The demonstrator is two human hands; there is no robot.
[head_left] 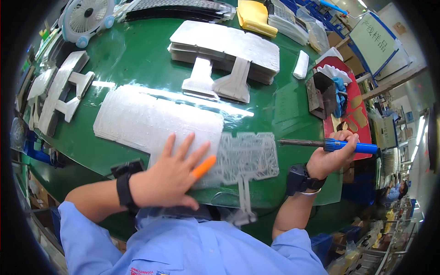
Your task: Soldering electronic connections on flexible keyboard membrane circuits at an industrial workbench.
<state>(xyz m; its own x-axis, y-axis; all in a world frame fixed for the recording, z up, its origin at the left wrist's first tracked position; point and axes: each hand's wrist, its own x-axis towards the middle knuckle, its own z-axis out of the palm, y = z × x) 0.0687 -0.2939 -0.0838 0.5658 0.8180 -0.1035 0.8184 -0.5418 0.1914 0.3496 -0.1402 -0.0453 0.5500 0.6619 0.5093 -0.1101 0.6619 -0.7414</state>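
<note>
My left hand (167,181) lies with fingers spread over the join between a silvery-white sheet stack (156,114) and a clear plastic film (250,158). An orange finger cot (204,167) covers one of its fingers. The film looks like a keyboard membrane with fine traces, and a narrow tail (245,197) runs from it toward my body. My right hand (332,158) is closed round the blue handle of a soldering iron (360,147). The iron's dark metal barrel points left, its tip just past the film's right edge; whether it touches anything I cannot tell.
On the green table (284,110), another silvery stack with wide tails (229,41) lies farther back. More tailed sheets (59,94) are at the left, by a white fan (87,18). A metal box (321,96) stands on a red board (364,133) at the right. Yellow packets (256,18) lie behind.
</note>
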